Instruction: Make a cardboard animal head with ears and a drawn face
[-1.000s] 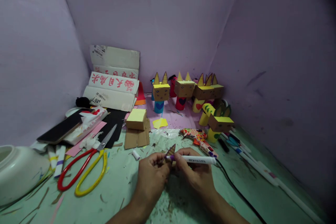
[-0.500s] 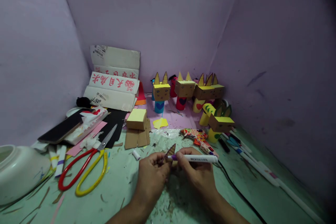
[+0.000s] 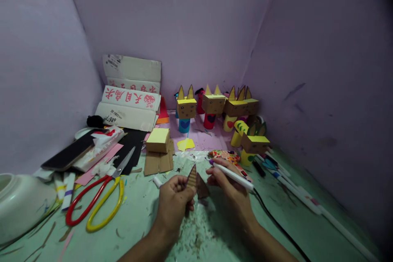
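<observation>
Head view: left hand [image 3: 172, 200] pinches a cardboard triangle [image 3: 192, 177] above the worktop [image 3: 139, 208]; right hand [image 3: 232, 196] grips a marker [image 3: 233, 176], tip apart from it. Edge-colouring seems the step; a next stroke needs steady holding.

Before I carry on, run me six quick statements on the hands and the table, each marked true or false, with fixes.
1. The right hand holds a white marker. True.
2. The left hand holds a ridged, pointed piece. True.
3. The marker's purple tip touches the ridged, pointed piece. False: it is apart from it.
4. Both scissor handles are yellow. False: the scissors have one red handle and one yellow handle.
5. The blue-bodied figure has two pointed ears. True.
6. The white bowl is at the right edge. False: the white bowl is at the left edge.
</observation>
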Motion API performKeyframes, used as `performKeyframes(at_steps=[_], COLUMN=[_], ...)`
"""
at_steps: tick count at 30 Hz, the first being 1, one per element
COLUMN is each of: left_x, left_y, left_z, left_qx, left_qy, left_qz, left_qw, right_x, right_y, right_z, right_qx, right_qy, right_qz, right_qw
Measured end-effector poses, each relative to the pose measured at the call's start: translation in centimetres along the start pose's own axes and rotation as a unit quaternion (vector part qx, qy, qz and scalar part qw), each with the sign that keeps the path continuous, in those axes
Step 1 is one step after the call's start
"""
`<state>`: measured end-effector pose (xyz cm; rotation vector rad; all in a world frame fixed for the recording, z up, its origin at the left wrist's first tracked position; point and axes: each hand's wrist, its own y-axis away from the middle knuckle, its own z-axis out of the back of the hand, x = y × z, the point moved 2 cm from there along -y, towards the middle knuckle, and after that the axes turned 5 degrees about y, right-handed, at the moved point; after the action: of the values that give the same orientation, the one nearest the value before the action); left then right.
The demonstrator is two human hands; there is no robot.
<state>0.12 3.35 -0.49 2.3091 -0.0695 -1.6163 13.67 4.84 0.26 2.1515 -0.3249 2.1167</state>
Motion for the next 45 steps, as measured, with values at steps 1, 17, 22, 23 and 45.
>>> performKeyframes(at_steps=[1,17,22,23,45], left_x=[0.1,-0.5,-0.6,-0.6,0.5], left_y=[0.0,-0.1,-0.6,-0.7,-1.6], left_z=[0.0,-0.1,0.1,0.2,0.5], left_qx=[0.006,0.057,0.036,0.034,0.044], left_qy=[0.002,-0.037,-0.019,-0.015,-0.018], left_qz=[0.003,0.000,0.034,0.040,0.038], left_qw=[1.000,0.998,0.999,0.999,0.998], right_x=[0.0,-0.7,0.1,0.3,-0.6], right_y=[0.0,0.2,-0.8,-1.1,-0.8], right_z=[-0.2,-1.7,-0.2,0.3,0.4], right_qx=[0.023,0.150,0.098,0.067,0.084], right_qy=[-0.016,-0.071,-0.064,-0.061,0.052], right_qz=[-0.013,-0.070,-0.034,-0.021,0.101], right_qw=[1.000,0.984,0.993,0.996,0.990])
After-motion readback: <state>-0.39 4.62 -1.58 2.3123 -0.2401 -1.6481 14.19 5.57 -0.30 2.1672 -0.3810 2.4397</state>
